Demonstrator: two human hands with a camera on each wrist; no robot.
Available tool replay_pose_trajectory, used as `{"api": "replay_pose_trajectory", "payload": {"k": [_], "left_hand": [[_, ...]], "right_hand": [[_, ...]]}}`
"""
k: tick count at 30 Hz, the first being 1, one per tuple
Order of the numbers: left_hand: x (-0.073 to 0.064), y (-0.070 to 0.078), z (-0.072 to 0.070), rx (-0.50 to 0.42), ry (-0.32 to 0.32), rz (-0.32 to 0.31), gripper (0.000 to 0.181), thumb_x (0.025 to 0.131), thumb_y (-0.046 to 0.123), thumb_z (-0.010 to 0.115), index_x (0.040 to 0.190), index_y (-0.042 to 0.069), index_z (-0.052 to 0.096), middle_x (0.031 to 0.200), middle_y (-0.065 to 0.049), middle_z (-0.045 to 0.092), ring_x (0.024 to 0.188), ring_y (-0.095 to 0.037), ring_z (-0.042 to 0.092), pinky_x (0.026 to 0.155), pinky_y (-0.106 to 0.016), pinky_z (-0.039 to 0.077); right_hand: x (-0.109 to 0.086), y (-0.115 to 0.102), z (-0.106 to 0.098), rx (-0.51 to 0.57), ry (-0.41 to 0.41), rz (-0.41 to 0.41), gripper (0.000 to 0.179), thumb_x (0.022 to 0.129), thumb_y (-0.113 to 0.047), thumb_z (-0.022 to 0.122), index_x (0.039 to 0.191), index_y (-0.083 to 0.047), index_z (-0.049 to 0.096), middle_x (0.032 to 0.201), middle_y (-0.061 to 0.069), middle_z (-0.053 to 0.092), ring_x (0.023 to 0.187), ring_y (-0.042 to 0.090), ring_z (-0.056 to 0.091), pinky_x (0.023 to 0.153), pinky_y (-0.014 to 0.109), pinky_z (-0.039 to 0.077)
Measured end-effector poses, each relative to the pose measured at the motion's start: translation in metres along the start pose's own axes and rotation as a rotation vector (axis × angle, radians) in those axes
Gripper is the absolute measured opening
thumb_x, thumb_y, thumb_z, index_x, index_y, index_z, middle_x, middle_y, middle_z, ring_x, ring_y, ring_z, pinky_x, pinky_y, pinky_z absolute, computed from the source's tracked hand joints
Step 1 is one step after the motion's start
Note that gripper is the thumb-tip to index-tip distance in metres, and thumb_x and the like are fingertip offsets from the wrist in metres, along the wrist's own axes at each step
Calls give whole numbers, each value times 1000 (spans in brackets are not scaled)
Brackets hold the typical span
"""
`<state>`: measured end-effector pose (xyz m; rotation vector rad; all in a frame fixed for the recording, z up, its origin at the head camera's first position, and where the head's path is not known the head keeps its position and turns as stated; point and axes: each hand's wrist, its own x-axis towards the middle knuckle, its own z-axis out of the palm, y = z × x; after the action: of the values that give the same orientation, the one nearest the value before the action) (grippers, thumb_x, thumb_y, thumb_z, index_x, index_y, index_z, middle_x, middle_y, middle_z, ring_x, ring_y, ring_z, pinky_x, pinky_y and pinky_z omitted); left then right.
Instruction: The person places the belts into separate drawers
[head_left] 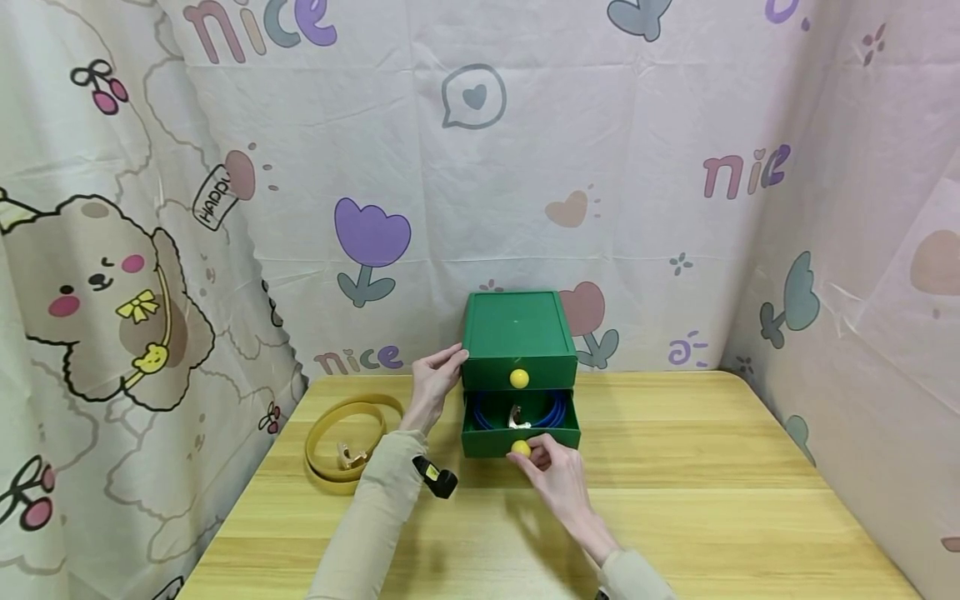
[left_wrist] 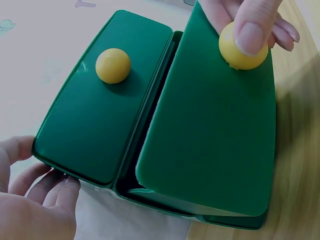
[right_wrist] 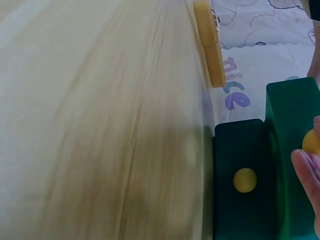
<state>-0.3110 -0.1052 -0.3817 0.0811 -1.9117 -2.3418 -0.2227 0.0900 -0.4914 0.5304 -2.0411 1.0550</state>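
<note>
A green two-drawer box (head_left: 517, 325) stands on the table with its lower drawer (head_left: 480, 443) pulled out. Inside that drawer lies a coiled blue belt (head_left: 557, 412) with a shiny metal buckle. My right hand (head_left: 558, 479) pinches the lower drawer's yellow knob (left_wrist: 243, 47) between thumb and fingers. The left hand (head_left: 435, 387) grips the box's left front edge near the top, its thumb at the corner and its fingers along the side. The upper drawer (left_wrist: 90, 130) is closed, and its yellow knob (head_left: 519, 379) is untouched.
A coiled yellow belt (head_left: 315, 454) with a gold-coloured buckle lies on the wooden table (head_left: 712, 483), left of the box and close to my left forearm. Printed cloth (head_left: 480, 175) hangs behind the table and along both sides.
</note>
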Motion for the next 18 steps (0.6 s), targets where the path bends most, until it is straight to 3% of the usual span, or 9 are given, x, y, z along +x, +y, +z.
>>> {"api": "replay_pose_trajectory", "payload": {"k": [12, 18], "left_hand": [[2, -1, -1, 14, -5, -2, 35, 77, 21, 69, 109, 9, 65, 117, -9, 61, 107, -16, 57, 88, -30, 46], [1, 0, -1, 13, -6, -2, 35, 77, 21, 69, 109, 9, 65, 117, -9, 61, 105, -15, 57, 88, -30, 46]], "right_hand": [[4, 3, 3, -6, -9, 54, 22, 69, -28, 76, 77, -13, 62, 59, -8, 60, 52, -3, 52, 48, 8, 41], [6, 4, 5, -4, 8, 42, 22, 68, -27, 76, 77, -12, 62, 59, -6, 60, 51, 1, 53, 47, 11, 42]]}}
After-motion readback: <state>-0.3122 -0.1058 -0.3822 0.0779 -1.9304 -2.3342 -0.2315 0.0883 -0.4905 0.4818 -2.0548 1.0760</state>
